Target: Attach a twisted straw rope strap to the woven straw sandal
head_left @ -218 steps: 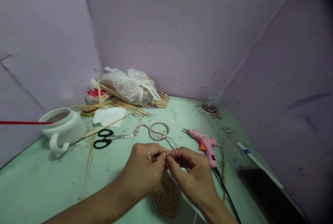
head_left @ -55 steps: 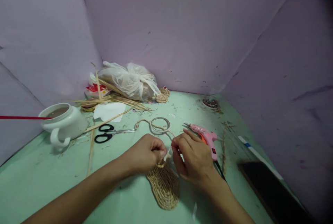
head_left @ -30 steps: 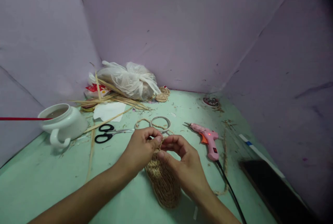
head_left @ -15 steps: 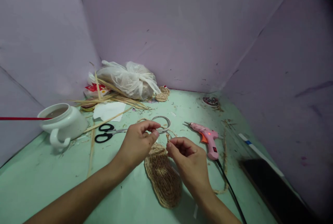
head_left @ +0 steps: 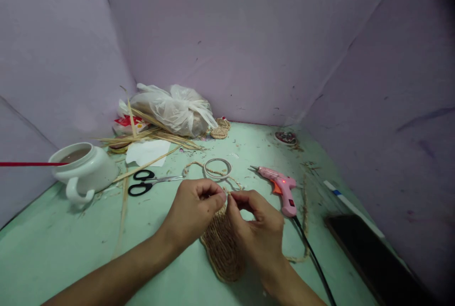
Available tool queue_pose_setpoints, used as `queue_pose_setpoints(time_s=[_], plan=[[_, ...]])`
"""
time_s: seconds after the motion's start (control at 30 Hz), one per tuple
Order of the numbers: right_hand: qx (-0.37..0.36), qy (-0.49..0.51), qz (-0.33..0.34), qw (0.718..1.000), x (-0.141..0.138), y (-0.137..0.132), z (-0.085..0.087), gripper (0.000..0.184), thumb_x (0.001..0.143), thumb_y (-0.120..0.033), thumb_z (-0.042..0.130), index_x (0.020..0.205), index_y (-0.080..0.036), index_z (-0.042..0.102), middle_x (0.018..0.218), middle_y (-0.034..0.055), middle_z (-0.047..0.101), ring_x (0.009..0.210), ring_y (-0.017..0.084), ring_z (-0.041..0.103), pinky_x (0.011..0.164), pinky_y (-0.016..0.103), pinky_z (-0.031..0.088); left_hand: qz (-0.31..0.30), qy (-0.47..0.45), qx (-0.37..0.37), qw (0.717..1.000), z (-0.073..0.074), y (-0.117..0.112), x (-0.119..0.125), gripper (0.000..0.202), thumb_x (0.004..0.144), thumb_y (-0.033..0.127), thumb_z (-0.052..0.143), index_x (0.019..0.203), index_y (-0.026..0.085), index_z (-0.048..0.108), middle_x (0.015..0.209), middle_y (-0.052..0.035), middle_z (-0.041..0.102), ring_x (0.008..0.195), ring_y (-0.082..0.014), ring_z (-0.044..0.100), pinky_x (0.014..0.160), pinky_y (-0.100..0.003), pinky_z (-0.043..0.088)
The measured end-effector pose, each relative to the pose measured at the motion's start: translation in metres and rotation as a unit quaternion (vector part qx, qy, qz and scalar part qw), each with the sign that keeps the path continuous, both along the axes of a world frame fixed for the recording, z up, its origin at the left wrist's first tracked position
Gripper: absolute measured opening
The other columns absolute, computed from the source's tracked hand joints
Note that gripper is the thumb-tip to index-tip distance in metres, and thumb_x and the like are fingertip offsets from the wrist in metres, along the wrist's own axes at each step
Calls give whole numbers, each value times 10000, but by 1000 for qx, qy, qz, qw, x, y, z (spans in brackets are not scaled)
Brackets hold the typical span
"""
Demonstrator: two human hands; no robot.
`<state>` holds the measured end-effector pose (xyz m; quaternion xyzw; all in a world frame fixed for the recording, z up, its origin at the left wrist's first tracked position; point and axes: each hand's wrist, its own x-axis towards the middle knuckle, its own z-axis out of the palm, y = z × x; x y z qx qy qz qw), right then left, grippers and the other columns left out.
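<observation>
Far left: white mug (head_left: pixel 85 169) with a red stick (head_left: pixel 28 164) across the rim, well apart from the work; left alone. Black scissors (head_left: pixel 144 184) lay shut on the green table (head_left: pixel 53 249), near the left hand but untouched. Left hand (head_left: pixel 194 211) sat clenched, thumb and forefinger pinched on the twine end (head_left: pixel 226 195) at the top edge of the woven jute sole (head_left: pixel 222 249); sole lay flat on the table, mostly under both palms. Right hand (head_left: pixel 258 228) likewise pinched, fingertips touching the left's at the same spot. Judged best practice here: kept pinch tight and close to the sole edge, strand laid snug against the last coil, no slack, sole pressed flat. Tape ring (head_left: pixel 217 168) with loose twine just beyond the knuckles. Pink glue gun (head_left: pixel 280 192) lay to the right, indicator lit red, nozzle pointing away; probably hot, so cord (head_left: pixel 313 263) and fingers kept off it.
</observation>
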<state>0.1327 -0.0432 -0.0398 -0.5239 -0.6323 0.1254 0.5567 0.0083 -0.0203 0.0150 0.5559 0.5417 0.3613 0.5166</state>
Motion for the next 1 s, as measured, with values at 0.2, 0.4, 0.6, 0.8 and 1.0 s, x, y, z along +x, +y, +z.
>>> queue_pose_setpoints(time_s=[0.2, 0.4, 0.6, 0.8, 1.0], plan=[[-35, 59, 15, 998, -1, 2, 4, 66, 729, -155, 569, 740, -172, 632, 629, 9, 656, 537, 132, 609, 536, 246, 516, 0, -7, 7, 1000, -4, 2, -1, 116, 585, 230, 571, 524, 131, 579, 473, 28, 458, 482, -83, 358, 464, -209, 282], [-114, 122, 76, 983, -1, 2, 13, 97, 738, -208, 565, 716, -171, 652, 642, 20, 659, 566, 141, 589, 544, 249, 484, -18, 59, 67, 996, -9, 4, -4, 103, 628, 192, 537, 551, 138, 578, 518, 11, 505, 520, -108, 430, 500, -220, 337], [-242, 236, 165, 926, 4, 7, 17, 186, 715, -317, 568, 610, -164, 566, 499, -47, 435, 481, 94, 377, 459, 215, 306, -59, 202, 270, 940, -10, 2, -7, 180, 691, 115, 495, 523, 144, 554, 540, -3, 511, 513, -101, 448, 513, -226, 342], [-334, 338, 281, 834, 14, 15, 16, 212, 625, -328, 635, 533, -157, 549, 475, -57, 369, 473, 82, 282, 456, 217, 207, -152, 256, 400, 867, -12, 7, -15, 185, 744, 99, 471, 620, 134, 603, 605, -39, 568, 569, -116, 510, 541, -231, 365], [-384, 321, 302, 812, 22, 19, 18, 145, 572, -270, 631, 524, -139, 591, 466, -48, 400, 460, 75, 290, 455, 220, 211, -179, 306, 577, 735, -21, 13, -24, 179, 745, 94, 451, 685, 145, 612, 621, -50, 583, 524, -132, 481, 487, -262, 329]])
